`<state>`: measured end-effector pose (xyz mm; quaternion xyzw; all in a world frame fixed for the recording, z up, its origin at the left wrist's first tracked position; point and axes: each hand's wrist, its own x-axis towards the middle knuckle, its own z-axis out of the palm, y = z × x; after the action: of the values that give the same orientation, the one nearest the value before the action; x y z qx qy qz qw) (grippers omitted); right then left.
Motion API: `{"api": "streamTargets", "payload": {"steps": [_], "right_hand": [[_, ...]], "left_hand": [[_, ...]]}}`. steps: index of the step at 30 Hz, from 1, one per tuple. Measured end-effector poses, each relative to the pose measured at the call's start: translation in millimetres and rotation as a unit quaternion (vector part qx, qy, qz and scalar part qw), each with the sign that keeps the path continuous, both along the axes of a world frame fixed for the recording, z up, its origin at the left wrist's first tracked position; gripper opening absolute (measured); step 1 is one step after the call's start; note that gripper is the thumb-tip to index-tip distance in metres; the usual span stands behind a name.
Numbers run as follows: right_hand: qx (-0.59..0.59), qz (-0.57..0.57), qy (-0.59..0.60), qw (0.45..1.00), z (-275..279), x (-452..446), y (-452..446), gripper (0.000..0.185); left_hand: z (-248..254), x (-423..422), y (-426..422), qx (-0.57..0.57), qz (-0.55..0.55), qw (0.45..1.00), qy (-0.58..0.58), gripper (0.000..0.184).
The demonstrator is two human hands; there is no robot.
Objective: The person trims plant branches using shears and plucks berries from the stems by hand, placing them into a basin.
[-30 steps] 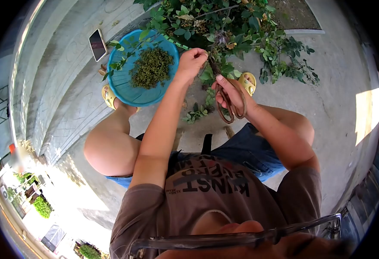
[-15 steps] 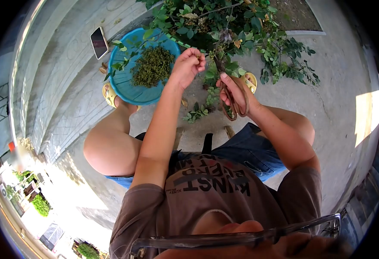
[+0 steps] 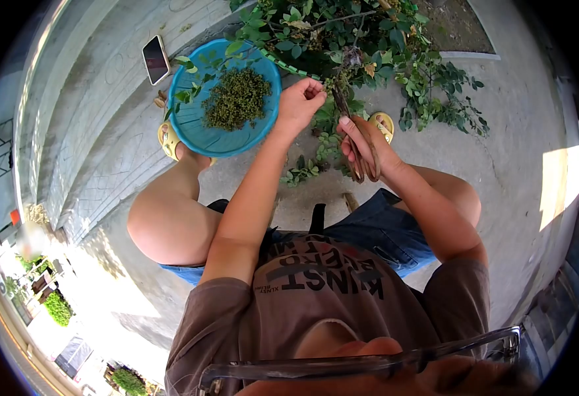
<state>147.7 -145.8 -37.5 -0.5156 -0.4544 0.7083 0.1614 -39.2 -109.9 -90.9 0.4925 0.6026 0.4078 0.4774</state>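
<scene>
In my right hand (image 3: 367, 145) is a pair of brown scissors (image 3: 341, 103), its looped handles below my fingers and its blades pointing up toward the leafy branches (image 3: 296, 33). My left hand (image 3: 301, 103) is closed in a pinch just left of the blades, beside a small green cluster (image 3: 337, 84) at their tips; whether the fingers hold part of it is too small to tell. A blue basin (image 3: 227, 141) stands left of my left hand. It holds a heap of small green berries or buds (image 3: 237, 99), and some leafy stems hang over its left side.
A phone (image 3: 155, 61) lies on the concrete steps (image 3: 98, 99) left of the basin. My feet in yellow sandals (image 3: 382, 125) rest on the ground on both sides. Leafy cuttings (image 3: 299, 173) lie on the concrete between my legs, and more branches (image 3: 441, 92) spread to the right.
My left hand moved away from the blades, then back up to the cluster near their tips. My right hand has shifted slightly right with the scissors, whose handles look closer together.
</scene>
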Motion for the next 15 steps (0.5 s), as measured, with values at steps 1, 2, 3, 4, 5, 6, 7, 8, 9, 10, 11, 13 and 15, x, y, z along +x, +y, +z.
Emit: {"api": "streamTargets", "payload": {"steps": [1,2,3,4,5,6,7,8,9,10,11,13,15], "right_hand": [[0.015,0.013,-0.027,0.999,-0.1,0.1,0.0,0.048],[0.016,0.013,-0.028,0.999,2.0,-0.3,0.4,0.048],[0.006,0.009,-0.028,1.0,5.6,-0.7,1.1,0.047],[-0.004,0.006,-0.028,1.0,7.6,-0.8,1.5,0.047],[-0.004,0.006,-0.03,1.0,7.1,-0.8,1.9,0.047],[-0.011,0.001,-0.025,1.0,6.0,-0.8,2.8,0.047],[-0.018,-0.005,-0.021,1.0,5.4,-0.8,3.5,0.048],[-0.018,-0.003,-0.022,1.0,5.1,-0.4,4.0,0.048],[-0.013,-0.003,-0.011,1.0,4.8,0.2,4.4,0.048],[-0.008,-0.002,0.0,1.0,4.5,0.8,4.7,0.048],[-0.008,0.0,-0.001,1.0,4.1,1.5,5.2,0.048],[-0.013,-0.002,0.011,1.0,3.1,2.7,5.7,0.056],[-0.022,-0.003,0.018,1.0,1.4,3.0,6.7,0.056]], "left_hand": [[-0.3,0.7,-0.2,0.0,0.001,1.0,-0.001,0.013],[-2.3,1.5,-0.6,0.003,0.002,1.0,-0.001,0.013],[-4.3,2.2,-0.9,0.006,0.003,1.0,-0.001,0.013],[-6.6,2.8,-1.1,0.006,0.004,1.0,-0.003,0.013],[-6.8,3.8,-1.6,0.003,0.004,1.0,-0.005,0.013],[-7.0,4.6,-2.0,0.0,0.004,1.0,-0.007,0.013],[-7.0,5.3,-2.2,0.0,0.006,1.0,-0.009,0.013],[-5.8,5.8,-2.1,-0.011,0.013,0.999,-0.028,0.013],[-4.7,6.1,-2.4,-0.024,0.02,0.998,-0.048,0.012],[-3.6,6.3,-2.8,-0.024,0.022,0.998,-0.049,0.012],[-4.1,6.2,-2.9,-0.042,0.032,0.992,-0.11,0.011],[-5.2,5.7,-2.8,-0.06,0.043,0.982,-0.172,0.009],[-7.7,5.8,-2.1,-0.071,0.042,0.971,-0.225,0.01]]}}
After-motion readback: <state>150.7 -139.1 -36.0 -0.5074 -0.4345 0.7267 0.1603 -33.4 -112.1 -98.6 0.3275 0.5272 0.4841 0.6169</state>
